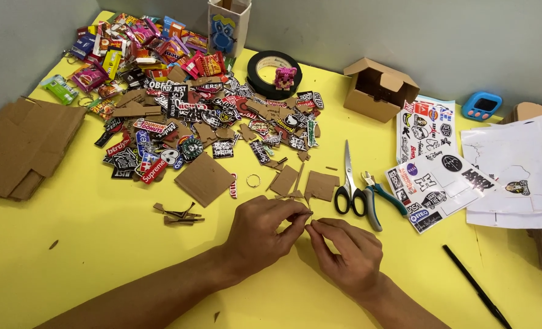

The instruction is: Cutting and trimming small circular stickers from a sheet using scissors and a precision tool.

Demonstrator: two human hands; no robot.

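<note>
Both hands are mid-assembly here, left hand [260,228] and right hand [346,251] pinched shut on a tiny cardboard strip [307,214] just above the yellow table [100,244], near the scissors [349,183], so lining it up looks like it'll need careful fingertip work.

bare yellow table [100,256] lies open left of the hands; scissors [349,183] and pliers [380,198] block the right, cardboard scraps [301,183] just ahead.
</note>
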